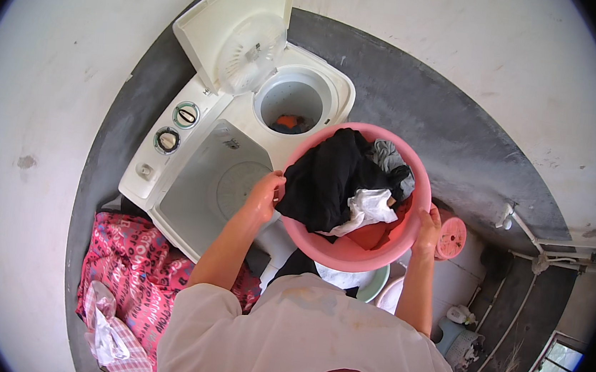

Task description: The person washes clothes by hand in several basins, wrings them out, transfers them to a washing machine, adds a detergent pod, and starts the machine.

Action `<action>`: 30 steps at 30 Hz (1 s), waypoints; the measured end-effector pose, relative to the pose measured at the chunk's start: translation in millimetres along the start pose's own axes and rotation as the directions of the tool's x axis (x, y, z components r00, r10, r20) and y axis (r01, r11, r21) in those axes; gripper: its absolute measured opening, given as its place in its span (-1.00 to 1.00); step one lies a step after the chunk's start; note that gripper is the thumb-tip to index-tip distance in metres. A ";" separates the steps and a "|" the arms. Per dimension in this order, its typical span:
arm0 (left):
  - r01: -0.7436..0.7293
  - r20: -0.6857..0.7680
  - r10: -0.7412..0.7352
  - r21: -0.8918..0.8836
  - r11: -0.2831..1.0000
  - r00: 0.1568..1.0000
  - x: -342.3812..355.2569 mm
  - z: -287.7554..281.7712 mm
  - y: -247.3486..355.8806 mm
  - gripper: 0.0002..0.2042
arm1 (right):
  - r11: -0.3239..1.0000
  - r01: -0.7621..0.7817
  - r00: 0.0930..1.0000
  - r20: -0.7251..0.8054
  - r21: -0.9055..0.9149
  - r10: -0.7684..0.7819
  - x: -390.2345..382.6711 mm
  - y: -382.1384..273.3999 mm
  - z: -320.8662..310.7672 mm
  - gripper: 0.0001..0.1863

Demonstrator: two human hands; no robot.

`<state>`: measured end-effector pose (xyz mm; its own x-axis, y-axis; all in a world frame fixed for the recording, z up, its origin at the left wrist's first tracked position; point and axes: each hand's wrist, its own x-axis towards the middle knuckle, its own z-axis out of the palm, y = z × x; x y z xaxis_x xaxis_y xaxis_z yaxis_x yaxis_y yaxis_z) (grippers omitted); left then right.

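A pink plastic basin [422,191] is held up in front of me between my two hands. My left hand [265,193] is closed at its left side, beside black cloth that hangs over the rim. On the right side my right hand [428,229] grips the rim. Inside lie a black garment [334,179], a grey cloth [387,159], a white cloth [370,209] and red-orange fabric [372,235]. Behind and to the left stands a twin-tub washing machine [195,140] with its lid [234,29] raised. Dark and orange laundry [292,123] lies in its round spin tub.
Pink patterned fabric [129,263] covers something at lower left, with a checked cloth [121,348] on it. Below the held basin is a green-rimmed basin [374,285]. A pink perforated container [451,238] stands to the right. White pipes [526,233] run along the right wall.
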<state>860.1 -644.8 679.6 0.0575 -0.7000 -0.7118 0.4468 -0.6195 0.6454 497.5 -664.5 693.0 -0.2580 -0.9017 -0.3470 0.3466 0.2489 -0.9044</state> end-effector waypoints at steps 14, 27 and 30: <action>-0.528 0.316 0.562 0.806 0.266 0.764 33.6 69.8 6.4 -0.41 | 0.999 0.021 0.999 -0.035 0.030 -0.020 -7.1 -24.7 31.1 -0.87; -0.849 -0.048 0.886 -0.313 0.425 0.461 -16.2 85.3 239.2 -0.63 | 1.000 0.010 0.998 -0.066 -0.019 -0.012 -4.2 -20.2 18.5 -0.82; -0.934 -0.124 0.957 -0.285 0.217 0.261 -15.8 105.1 255.5 -0.68 | 1.000 0.003 0.995 -0.095 -0.006 -0.004 -5.1 -18.6 13.3 -0.82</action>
<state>879.5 -829.3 884.8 0.5537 -0.7316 0.3979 0.2978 0.6201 0.7258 504.4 -669.2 714.9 -0.3438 -0.8650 -0.3655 0.3407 0.2478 -0.9069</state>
